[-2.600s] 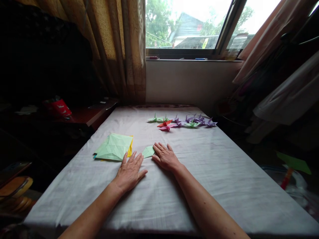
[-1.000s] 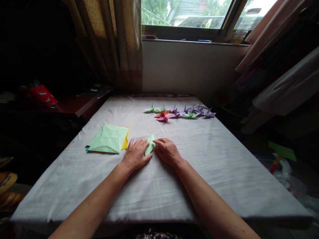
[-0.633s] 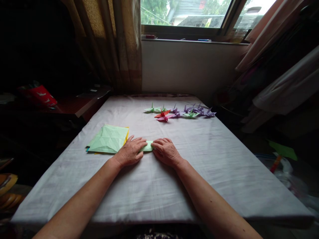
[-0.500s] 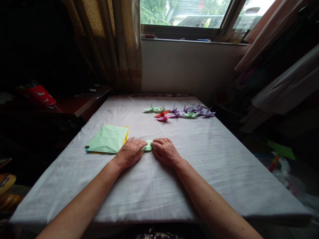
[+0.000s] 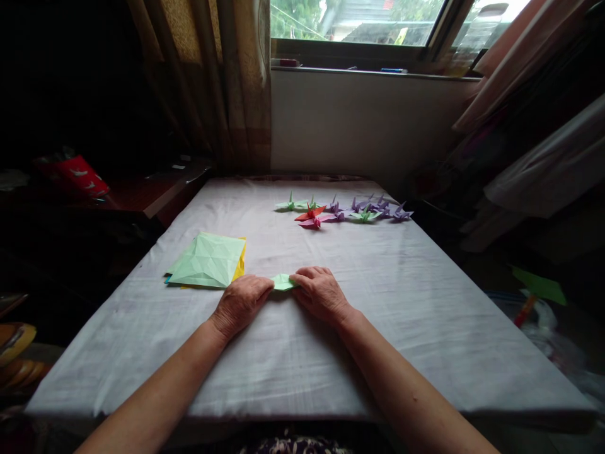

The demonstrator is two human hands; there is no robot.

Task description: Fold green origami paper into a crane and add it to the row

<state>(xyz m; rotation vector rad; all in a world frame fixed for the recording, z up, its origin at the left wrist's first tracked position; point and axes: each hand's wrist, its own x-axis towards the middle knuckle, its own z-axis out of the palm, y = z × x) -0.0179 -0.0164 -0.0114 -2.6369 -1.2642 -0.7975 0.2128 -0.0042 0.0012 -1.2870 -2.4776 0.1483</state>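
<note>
A small folded piece of light green paper [image 5: 283, 282] lies low over the table between my two hands. My left hand [image 5: 243, 301] pinches its left end, fingers closed. At the other end, the fingers and thumb of my right hand [image 5: 320, 291] are closed on the paper. Both ends are partly hidden under the fingers. Just left of my left hand rests a stack of creased paper sheets [image 5: 205, 260], pale green on top with yellow and blue edges showing beneath.
The table has a white cloth [image 5: 283, 366]. Toward its far side stand several folded paper cranes: green [image 5: 365, 215], red [image 5: 310, 213], pink [image 5: 316, 222] and purple [image 5: 401, 213]. A red container [image 5: 78, 175] is on the dark desk at left. A green sheet [image 5: 539, 285] shows beyond the right edge.
My left hand's fingers have drawn in from lying over the paper to pinching its end. More of the green paper shows between my hands. The view has shifted slightly.
</note>
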